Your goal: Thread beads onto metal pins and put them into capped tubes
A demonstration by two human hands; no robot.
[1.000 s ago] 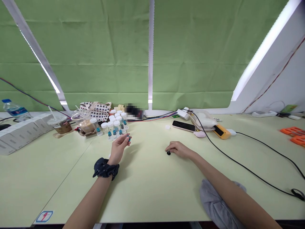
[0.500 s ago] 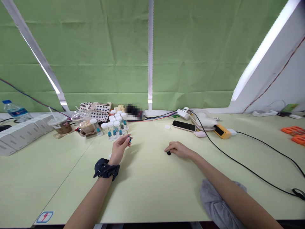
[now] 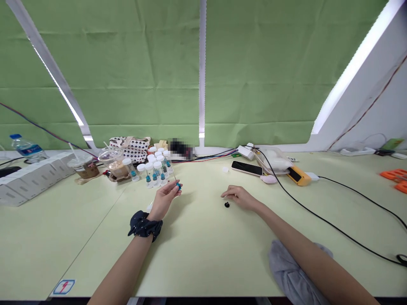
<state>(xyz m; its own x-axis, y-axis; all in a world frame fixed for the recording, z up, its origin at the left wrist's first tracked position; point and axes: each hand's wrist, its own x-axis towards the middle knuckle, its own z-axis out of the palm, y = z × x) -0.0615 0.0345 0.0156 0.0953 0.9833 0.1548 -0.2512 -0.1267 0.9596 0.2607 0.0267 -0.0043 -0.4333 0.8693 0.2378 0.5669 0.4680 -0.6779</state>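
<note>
My left hand (image 3: 165, 199), with a dark dotted scrunchie (image 3: 144, 225) around its wrist, is closed in a pinch. Between thumb and fingers is a small blue piece with a thin stem (image 3: 178, 185), the stem pointing up. A little above the table, my right hand (image 3: 240, 198) has its fingers drawn together; whatever they hold, if anything, is too small to make out. Just below those fingertips a small black round piece (image 3: 227, 205) lies on the table. Several white-capped clear vials (image 3: 154, 171) with blue pieces inside stand beyond my left hand.
Behind my right hand lie a phone (image 3: 247, 168), a white cap (image 3: 225, 169) and a yellow device (image 3: 299, 176). A black cable (image 3: 305, 207) crosses the right side. Drink cups (image 3: 84, 167) and white boxes (image 3: 34, 176) stand at left. Grey cloth (image 3: 286, 269) lies under my right arm.
My left hand has moved slightly right with the blue piece. My right fingers have shifted up from the black piece, which now shows more fully. The view has turned a little.
</note>
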